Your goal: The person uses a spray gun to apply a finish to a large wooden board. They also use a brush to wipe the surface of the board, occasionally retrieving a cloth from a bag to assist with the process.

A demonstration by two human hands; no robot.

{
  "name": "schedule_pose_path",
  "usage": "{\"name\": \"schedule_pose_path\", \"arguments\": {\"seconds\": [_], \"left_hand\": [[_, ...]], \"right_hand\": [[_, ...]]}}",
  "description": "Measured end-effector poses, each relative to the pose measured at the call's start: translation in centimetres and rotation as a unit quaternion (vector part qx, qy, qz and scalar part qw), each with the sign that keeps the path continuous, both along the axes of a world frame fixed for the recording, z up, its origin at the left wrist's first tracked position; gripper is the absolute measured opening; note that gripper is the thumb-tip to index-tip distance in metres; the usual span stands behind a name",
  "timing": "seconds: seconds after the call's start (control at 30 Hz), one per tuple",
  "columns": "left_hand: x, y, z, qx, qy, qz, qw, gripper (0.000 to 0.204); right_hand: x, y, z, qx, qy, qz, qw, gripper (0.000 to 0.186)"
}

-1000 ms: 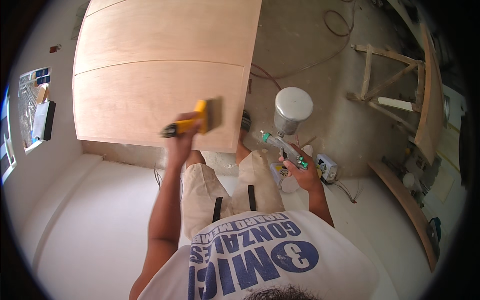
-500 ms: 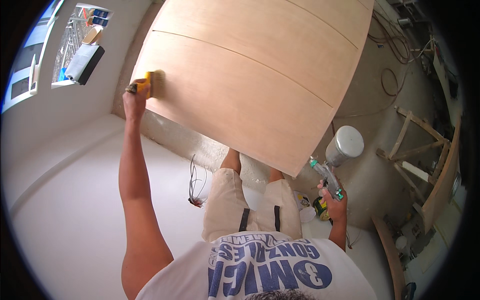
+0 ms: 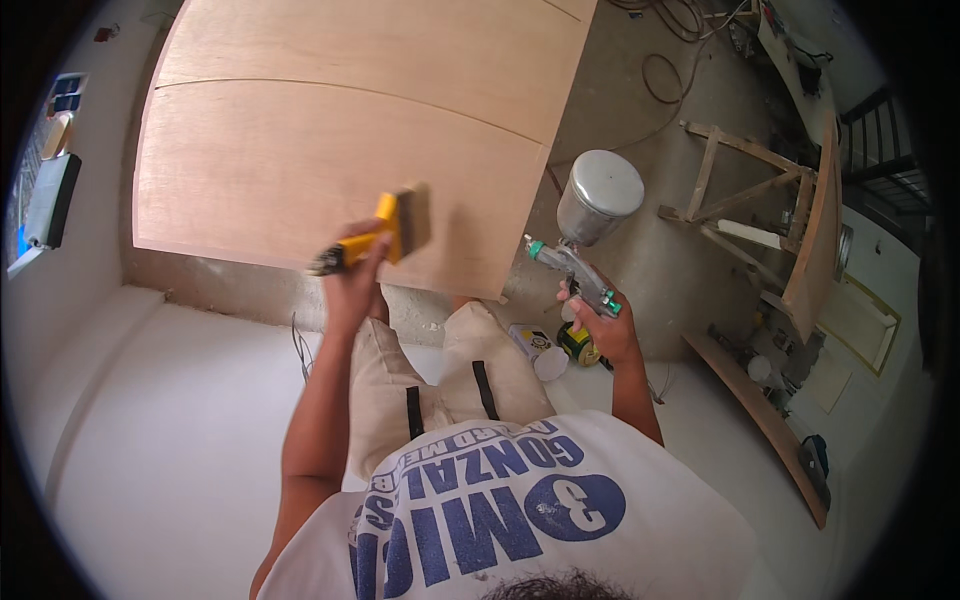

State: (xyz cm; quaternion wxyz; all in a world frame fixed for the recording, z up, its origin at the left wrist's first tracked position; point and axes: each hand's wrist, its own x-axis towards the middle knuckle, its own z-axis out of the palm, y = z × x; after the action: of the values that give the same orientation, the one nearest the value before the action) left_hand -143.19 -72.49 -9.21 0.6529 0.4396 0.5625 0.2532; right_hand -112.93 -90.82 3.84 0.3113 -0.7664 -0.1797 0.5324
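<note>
My left hand [image 3: 355, 268] is closed round the yellow handle of a wide paintbrush [image 3: 388, 228]. The brush's bristles are blurred, and I cannot tell whether they touch the wooden panel [image 3: 300, 170] beneath. That panel is large, pale and smooth, with thin dark lines running across it. On the right, my right hand [image 3: 605, 318] grips a spray gun [image 3: 575, 270] by its handle. A silver cup sits on top of the gun, and its green-ringed nozzle points toward the panel's near right corner. The gun is apart from the panel.
By my feet stand a yellow-and-black can [image 3: 578, 345] and a white container [image 3: 548, 362]. A wooden trestle [image 3: 750, 190] is to the right, with a hose [image 3: 660, 80] on the floor beyond. A long board [image 3: 760, 430] leans at lower right. Loose wires [image 3: 301, 345] stick up at left.
The brush in my left hand has moved right, from the panel's left edge toward its near right part. My view has shifted to the right. My right hand still holds the spray gun.
</note>
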Motion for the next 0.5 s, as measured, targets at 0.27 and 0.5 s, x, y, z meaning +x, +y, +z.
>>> {"name": "schedule_pose_path", "arguments": {"seconds": [0.27,0.5], "left_hand": [[2.6,-9.9,-2.1,-0.013,0.057,-0.132,0.990,0.018],[-20.6,9.3,-3.8,0.210,0.397,0.028,0.893,0.026]], "right_hand": [[0.6,-3.1,-1.8,-0.008,-0.008,-0.019,1.000,0.055],[1.5,-3.3,-3.2,0.021,0.037,0.007,0.999,0.056]]}}
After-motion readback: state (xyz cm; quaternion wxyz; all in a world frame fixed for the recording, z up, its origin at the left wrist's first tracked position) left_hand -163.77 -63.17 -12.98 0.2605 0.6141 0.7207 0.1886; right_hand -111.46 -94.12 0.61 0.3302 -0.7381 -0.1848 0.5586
